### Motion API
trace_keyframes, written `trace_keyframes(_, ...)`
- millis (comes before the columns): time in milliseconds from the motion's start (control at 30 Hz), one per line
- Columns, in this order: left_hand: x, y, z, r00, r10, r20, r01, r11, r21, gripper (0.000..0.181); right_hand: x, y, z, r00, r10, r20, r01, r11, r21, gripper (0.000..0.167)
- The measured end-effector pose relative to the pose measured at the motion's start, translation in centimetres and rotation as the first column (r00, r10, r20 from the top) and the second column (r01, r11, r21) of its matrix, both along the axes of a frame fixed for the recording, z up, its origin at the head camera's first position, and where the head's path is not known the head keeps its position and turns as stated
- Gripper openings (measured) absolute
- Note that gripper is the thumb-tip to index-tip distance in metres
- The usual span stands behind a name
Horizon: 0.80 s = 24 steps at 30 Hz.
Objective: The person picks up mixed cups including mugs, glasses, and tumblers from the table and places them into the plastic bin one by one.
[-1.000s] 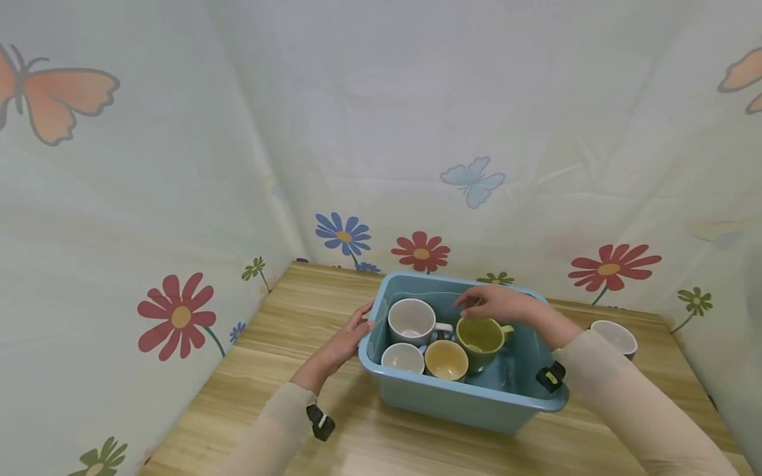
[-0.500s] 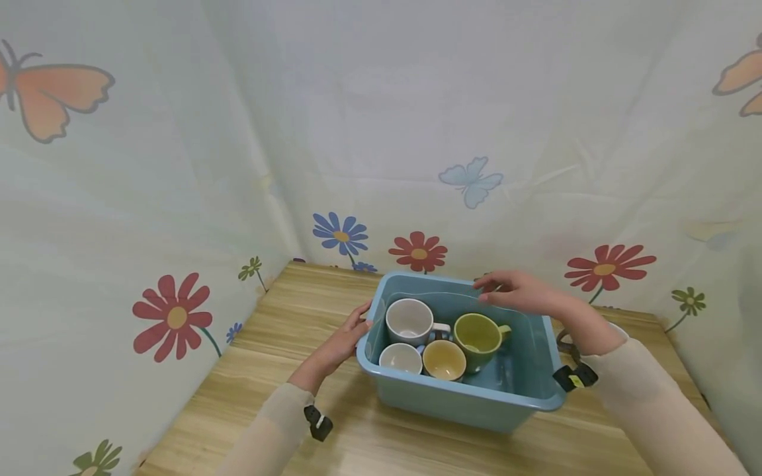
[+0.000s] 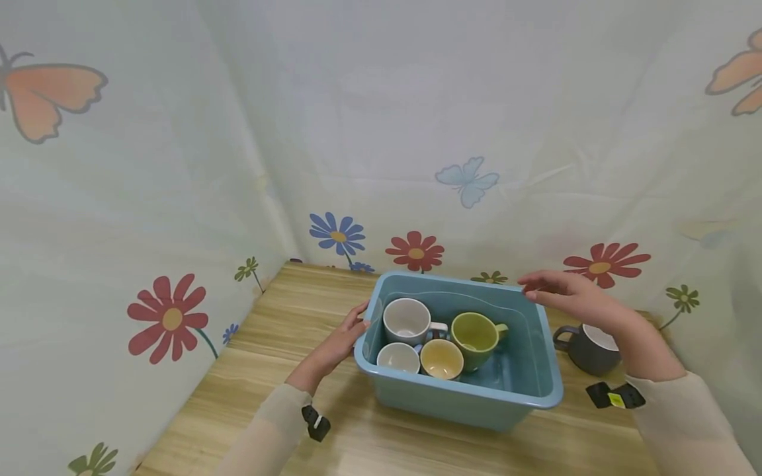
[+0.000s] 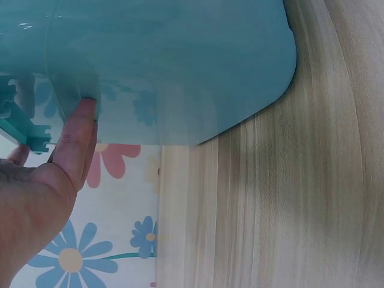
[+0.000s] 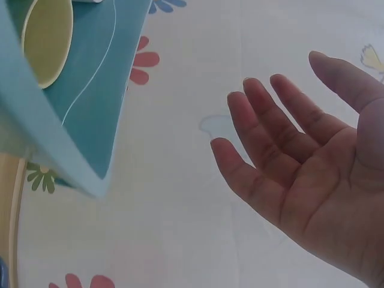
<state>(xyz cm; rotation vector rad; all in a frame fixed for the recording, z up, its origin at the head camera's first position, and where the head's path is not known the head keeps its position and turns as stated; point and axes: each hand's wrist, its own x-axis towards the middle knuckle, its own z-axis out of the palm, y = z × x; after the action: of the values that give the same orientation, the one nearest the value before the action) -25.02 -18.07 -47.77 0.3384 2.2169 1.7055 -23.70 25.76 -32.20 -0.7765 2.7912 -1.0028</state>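
Observation:
A light-blue plastic bin (image 3: 440, 393) stands on the wooden table with several mugs in it. Inside are a large white mug (image 3: 407, 318), a smaller white cup (image 3: 397, 358), a yellow-lined cup (image 3: 442, 360) and a green mug (image 3: 474, 334). My left hand (image 3: 339, 340) rests against the bin's left end; in the left wrist view its straight fingers (image 4: 75, 141) touch the outer wall below the rim. Raised past the bin's right end, my right hand (image 3: 571, 296) holds nothing, its fingers apart and slightly bent. Below it, a dark grey mug (image 3: 589, 350) stands on the table, partly hidden by the forearm.
Wooden table top (image 3: 292, 317) shows to the left of the bin and in front of it. A white curtain (image 3: 381, 132) printed with flowers and butterflies hangs behind the table and along its sides.
My right hand has moved right, from above the green mug to beyond the bin's right end. The dark grey mug shows more fully now. My left hand has stayed at the bin.

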Motion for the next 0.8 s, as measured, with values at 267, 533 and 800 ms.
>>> trace_keyframes(267, -0.2, 0.0, -0.1, 1.0, 0.011, 0.009, -0.011, 1.0, -0.007, 0.064, 0.8, 2.9, -1.1, 0.994, -0.082, -0.066, 0.078, 0.995, -0.062, 0.041)
trace_keyframes(533, -0.2, 0.2, -0.4, 1.0, 0.016, 0.017, -0.016, 1.0, -0.002, 0.063, 1.8, 5.0, -2.7, 0.957, -0.25, -0.149, 0.234, 0.965, -0.115, 0.05)
trace_keyframes(800, -0.4, 0.2, -0.6, 0.999, 0.045, 0.007, -0.045, 0.999, -0.001, 0.061, 2.6, 5.5, -5.0, 0.917, -0.343, -0.201, 0.295, 0.926, -0.234, 0.053)
